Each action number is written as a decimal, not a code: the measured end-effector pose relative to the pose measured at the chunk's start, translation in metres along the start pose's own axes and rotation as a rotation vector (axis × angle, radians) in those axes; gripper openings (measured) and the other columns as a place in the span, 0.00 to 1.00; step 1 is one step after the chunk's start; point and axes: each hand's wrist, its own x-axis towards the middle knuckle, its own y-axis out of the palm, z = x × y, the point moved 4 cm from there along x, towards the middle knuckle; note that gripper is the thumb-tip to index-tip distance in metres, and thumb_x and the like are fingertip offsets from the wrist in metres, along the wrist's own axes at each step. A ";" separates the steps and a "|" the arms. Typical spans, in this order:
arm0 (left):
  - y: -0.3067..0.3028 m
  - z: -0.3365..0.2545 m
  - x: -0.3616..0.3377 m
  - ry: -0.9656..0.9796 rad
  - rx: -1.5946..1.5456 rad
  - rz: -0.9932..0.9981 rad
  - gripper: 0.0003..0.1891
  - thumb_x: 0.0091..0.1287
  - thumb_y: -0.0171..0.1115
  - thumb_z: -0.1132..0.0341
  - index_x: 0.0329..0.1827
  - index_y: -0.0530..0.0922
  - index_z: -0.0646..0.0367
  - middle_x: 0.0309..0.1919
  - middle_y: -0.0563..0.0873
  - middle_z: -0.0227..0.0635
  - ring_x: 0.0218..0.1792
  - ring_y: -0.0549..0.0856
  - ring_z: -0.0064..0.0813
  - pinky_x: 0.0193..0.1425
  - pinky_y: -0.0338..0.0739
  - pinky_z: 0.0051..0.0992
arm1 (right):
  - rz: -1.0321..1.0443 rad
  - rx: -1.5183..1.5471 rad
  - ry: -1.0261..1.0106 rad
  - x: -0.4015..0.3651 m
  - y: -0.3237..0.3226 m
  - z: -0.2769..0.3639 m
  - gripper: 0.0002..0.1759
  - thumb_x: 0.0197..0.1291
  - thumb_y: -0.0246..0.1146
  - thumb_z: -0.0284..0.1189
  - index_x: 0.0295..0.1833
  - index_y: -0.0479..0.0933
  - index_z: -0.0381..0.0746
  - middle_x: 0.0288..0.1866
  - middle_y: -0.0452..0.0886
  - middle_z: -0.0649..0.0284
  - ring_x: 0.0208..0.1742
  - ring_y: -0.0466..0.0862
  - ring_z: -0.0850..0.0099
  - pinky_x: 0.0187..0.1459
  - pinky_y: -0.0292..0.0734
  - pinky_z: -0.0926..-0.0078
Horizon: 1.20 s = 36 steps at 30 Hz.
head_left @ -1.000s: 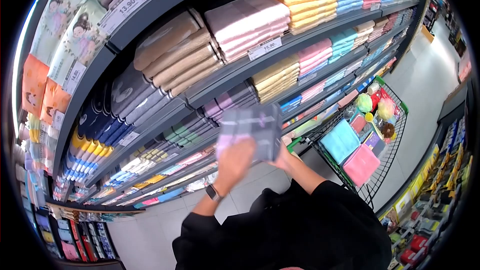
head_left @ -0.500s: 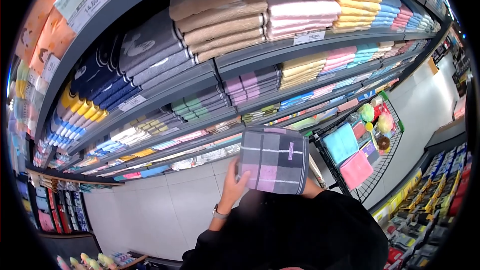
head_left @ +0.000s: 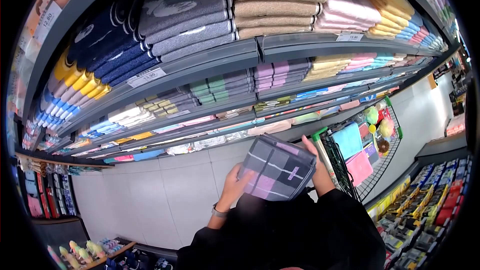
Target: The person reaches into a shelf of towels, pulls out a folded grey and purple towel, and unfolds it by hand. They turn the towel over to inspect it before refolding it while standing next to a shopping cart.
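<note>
Close to the chest, both hands hold a folded checked towel (head_left: pixel 277 168) roughly flat between them. The left hand (head_left: pixel 235 185) curls its fingers around the near left corner; the right hand (head_left: pixel 317 167) closes on the right edge, thumb on top. The cloth looks soft, light and limp, with grey, black and pink squares crossed by thin pale lines. Gripping opposite edges should keep the fold from sagging open. A watch (head_left: pixel 218 211) circles the left wrist. Just beyond, to the right, a wire shopping cart (head_left: pixel 372 185) holds a blue towel (head_left: pixel 348 140) and a pink towel (head_left: pixel 359 166). Farther off, a grey shelf (head_left: pixel 215 60) carries plush beige towels (head_left: pixel 275 7) stacked in rounded folds.
</note>
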 end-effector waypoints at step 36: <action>0.127 -0.020 -0.083 0.128 -0.143 -0.112 0.21 0.72 0.62 0.68 0.65 0.73 0.66 0.56 0.83 0.36 0.56 0.81 0.24 0.62 0.74 0.26 | -0.278 -0.576 -0.109 -0.141 -0.025 -0.020 0.22 0.64 0.69 0.34 0.56 0.78 0.30 0.48 0.85 0.61 0.49 0.84 0.74 0.51 0.78 0.76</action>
